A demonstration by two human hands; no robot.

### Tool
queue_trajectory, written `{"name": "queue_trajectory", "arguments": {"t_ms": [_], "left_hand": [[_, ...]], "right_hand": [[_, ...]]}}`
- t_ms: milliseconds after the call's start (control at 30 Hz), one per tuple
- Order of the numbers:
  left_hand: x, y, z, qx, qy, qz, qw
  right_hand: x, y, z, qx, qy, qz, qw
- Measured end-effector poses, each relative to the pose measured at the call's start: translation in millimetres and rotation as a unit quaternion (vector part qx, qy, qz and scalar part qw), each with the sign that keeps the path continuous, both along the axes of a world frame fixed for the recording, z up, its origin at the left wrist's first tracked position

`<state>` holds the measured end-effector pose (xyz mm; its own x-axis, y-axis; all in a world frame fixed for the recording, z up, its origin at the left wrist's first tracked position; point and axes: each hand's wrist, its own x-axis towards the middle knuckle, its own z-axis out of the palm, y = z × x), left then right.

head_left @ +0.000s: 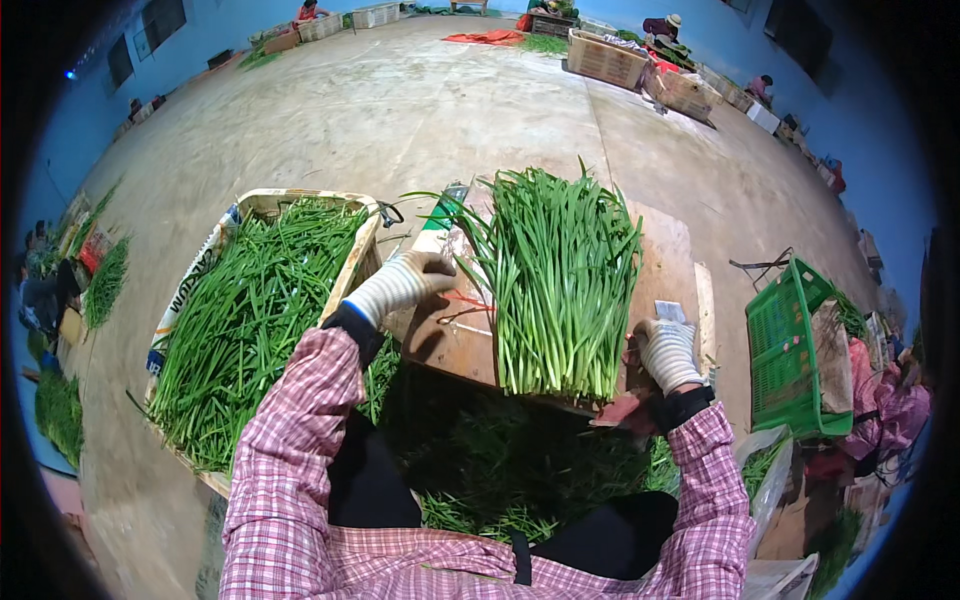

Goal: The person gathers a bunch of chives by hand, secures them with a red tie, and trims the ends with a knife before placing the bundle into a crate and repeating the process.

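A thick bundle of green garlic chives (565,290) lies on a wooden board (665,245) in front of me, pale stem ends toward me. My left hand (405,285), in a striped knit glove, hovers at the board's left edge. Its thumb and fingers are apart, with nothing visible between them. Thin red ties (465,303) lie just right of it. My right hand (670,355), gloved alike, is closed at the board's right side, its grip hidden. A small flat grey piece (670,312) shows just above its knuckles; I cannot tell whether I hold it. Dark red cloth (628,412) hangs below.
A pale crate (365,262) heaped with loose chives (265,310) stands close on my left. Cut greens (490,515) lie beneath the board between my legs. To the right stands a green plastic basket (785,350). Other people and crates (607,62) line the far walls.
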<state>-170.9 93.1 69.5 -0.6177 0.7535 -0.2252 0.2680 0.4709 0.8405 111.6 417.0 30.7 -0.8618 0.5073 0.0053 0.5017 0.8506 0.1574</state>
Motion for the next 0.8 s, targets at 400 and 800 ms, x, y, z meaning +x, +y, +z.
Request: {"name": "queue_trajectory", "arguments": {"t_ms": [400,800], "left_hand": [[48,20,-34,0.136,-0.152,0.122,0.971],[75,95,-2,0.216,-0.054,0.011,0.975]], "right_hand": [[10,11,6,0.075,0.11,-0.019,0.991],[-37,-54,41,-0.537,0.425,0.053,0.727]]}}
